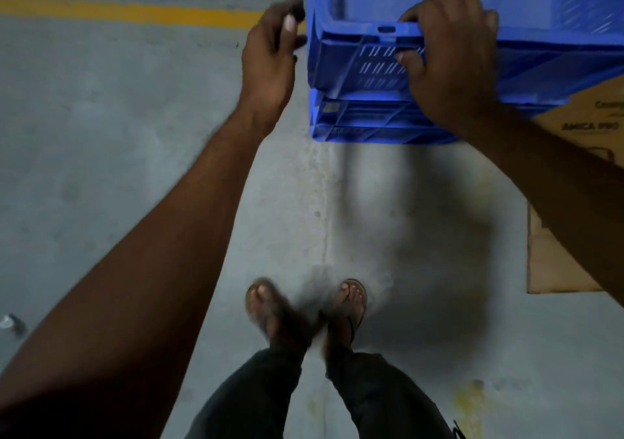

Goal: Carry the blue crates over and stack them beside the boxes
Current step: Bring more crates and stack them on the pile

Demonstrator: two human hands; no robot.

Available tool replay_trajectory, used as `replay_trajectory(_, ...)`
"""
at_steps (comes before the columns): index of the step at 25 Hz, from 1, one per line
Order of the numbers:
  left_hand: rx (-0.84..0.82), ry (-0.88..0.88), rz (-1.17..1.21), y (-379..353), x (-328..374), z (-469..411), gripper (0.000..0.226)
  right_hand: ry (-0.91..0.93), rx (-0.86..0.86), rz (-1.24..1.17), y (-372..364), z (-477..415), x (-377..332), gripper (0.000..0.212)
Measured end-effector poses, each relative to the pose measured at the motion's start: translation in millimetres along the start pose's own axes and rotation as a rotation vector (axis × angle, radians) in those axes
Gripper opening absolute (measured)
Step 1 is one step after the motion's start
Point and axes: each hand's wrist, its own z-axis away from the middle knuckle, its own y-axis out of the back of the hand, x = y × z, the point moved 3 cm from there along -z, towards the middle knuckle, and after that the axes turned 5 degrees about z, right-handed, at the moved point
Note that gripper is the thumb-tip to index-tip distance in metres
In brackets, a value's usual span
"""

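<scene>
left arm stretches forward; the left hand, blurred, hangs just left of the top blue crate, fingers loosely bent, empty. right hand grasps that crate's near rim. under it lies a lower blue crate, with a cardboard box just right.

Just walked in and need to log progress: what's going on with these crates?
A person's right hand grips the near rim of the top blue crate, which sits on the lower blue crate beside a cardboard box. The left hand is off the crate, by its left corner, blurred and holding nothing.
</scene>
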Motion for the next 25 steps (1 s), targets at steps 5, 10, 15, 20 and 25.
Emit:
replay_trajectory(5, 0.056, 0.024, -0.046, -23.6, -111.9, 34.6, 0.055, -0.1, 0.586, 0.033, -59.5, 63.2, -30.0, 0.053)
replay_trajectory(10, 0.281, 0.047, 0.112, -28.6, -169.7, 36.2, 0.042, -0.201, 0.509, 0.057, -162.0, 87.0, -41.0, 0.046)
replay_trajectory(15, 0.165, 0.07, 0.407, -25.5, -172.0, -14.5, 0.032, -0.082, 0.631, 0.121, -194.2, 56.0, -25.9, 0.033)
replay_trajectory(20, 0.016, -0.057, 0.499, -35.0, -147.8, -49.0, 0.03, -0.099, 0.999, 0.151, -138.2, 44.8, -35.6, 0.052)
replay_trajectory(25, 0.019, -0.132, 0.378, -47.7, -142.1, -22.8, 0.038, -0.12, 0.673, 0.221, -36.8, 20.0, -28.0, 0.069)
